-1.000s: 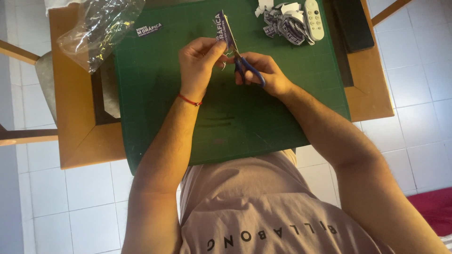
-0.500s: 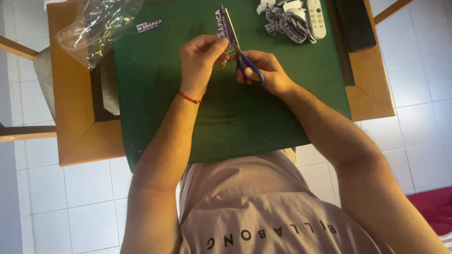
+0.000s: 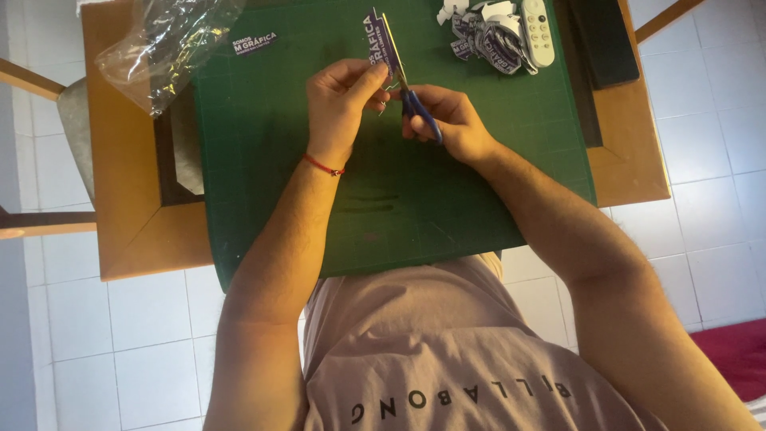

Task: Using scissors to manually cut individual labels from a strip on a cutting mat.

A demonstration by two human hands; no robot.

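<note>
Right hand: fingers closed through blue-handled scissors, blades at the sticker's edge.
Left hand: pinches purple printed sticker upright above green cutting mat.
Done: pile of cut stickers beside white remote; one loose sticker near clear plastic bag.
Left: this piece looks only part-trimmed.
</note>
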